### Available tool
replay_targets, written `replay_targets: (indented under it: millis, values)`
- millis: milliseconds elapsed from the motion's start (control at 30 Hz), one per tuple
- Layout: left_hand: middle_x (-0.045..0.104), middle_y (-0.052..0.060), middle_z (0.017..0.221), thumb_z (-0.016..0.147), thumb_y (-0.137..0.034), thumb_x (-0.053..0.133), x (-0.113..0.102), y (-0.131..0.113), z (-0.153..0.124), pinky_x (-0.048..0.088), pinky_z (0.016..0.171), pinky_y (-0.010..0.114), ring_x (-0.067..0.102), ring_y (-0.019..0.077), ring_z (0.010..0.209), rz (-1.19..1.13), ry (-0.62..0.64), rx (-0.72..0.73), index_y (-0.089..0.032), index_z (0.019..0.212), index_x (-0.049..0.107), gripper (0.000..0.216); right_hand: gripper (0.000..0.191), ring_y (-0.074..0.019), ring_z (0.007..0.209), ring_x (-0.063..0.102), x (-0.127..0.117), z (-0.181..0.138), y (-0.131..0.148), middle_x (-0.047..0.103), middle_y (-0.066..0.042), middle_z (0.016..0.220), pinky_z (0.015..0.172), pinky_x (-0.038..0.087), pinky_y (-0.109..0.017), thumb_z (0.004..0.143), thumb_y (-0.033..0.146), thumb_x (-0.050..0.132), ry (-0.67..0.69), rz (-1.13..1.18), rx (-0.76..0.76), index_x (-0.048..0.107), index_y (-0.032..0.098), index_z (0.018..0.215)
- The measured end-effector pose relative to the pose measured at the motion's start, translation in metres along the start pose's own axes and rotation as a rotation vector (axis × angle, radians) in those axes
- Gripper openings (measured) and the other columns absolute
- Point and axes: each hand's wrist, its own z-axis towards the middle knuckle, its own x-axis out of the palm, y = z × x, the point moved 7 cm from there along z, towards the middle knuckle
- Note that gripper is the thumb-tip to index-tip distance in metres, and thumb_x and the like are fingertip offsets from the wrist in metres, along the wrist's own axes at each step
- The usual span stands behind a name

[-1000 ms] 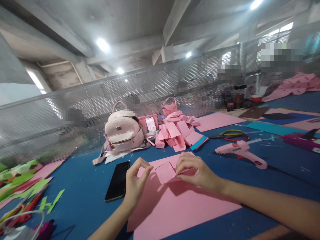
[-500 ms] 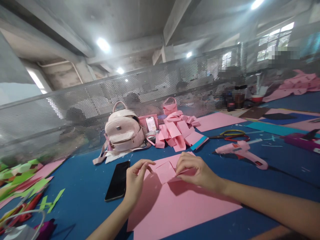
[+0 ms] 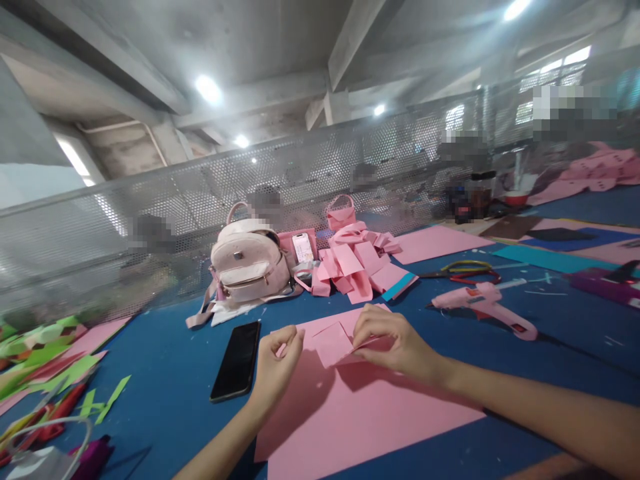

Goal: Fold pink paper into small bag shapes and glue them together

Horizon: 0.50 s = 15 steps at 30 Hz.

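Between the thumb and fingers of my right hand (image 3: pixel 383 337) is the edge of a small folded piece of pink paper (image 3: pixel 334 343). It is held over a large pink sheet (image 3: pixel 360 420), and its right side is hidden by my fingers. My left hand (image 3: pixel 280 360) is curled closed to the left of the folded paper, apart from it, with nothing visible in the fingers. Just left of that hand a black phone (image 3: pixel 235 361) lies on the blue table (image 3: pixel 165 373).
A pink glue gun (image 3: pixel 485 307) and scissors (image 3: pixel 470 269) lie to the right. Behind the sheet stand a pale pink backpack (image 3: pixel 250 263) and a heap of folded pink paper pieces (image 3: pixel 350 263). Green paper strips (image 3: pixel 113 400) and red-handled scissors (image 3: pixel 63 407) are at left. A perforated metal screen (image 3: pixel 310 170) runs behind.
My left hand's fingers have curled in from a loosely spread pose, and the hand has drawn slightly away from the folded paper. My right hand keeps its hold, almost unmoved.
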Motion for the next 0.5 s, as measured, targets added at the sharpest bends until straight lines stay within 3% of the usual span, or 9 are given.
replay_targets:
  millis: [333, 500]
  values:
    - [0.039, -0.005, 0.064, 0.104, -0.035, 0.044, 0.0, -0.008, 0.0, 0.031, 0.061, 0.026, 0.038, 0.0134, 0.06, -0.05, 0.034, 0.071, -0.022, 0.066, 0.038, 0.04, 0.021, -0.0184, 0.077, 0.061, 0.0, -0.001, -0.001, 0.071, -0.004, 0.076, 0.073, 0.046, -0.032, 0.092, 0.035, 0.072, 0.014, -0.021, 0.007, 0.073, 0.019, 0.079]
    - [0.052, -0.001, 0.07, 0.105, -0.032, 0.042, -0.001, -0.032, 0.002, 0.038, 0.066, 0.027, 0.049, 0.0152, 0.066, -0.013, 0.133, 0.155, -0.021, 0.072, 0.052, 0.036, 0.02, -0.0191, 0.077, 0.061, -0.002, 0.0, -0.002, 0.071, -0.004, 0.076, 0.071, 0.047, -0.032, 0.093, 0.034, 0.072, 0.001, -0.033, 0.008, 0.072, 0.019, 0.079]
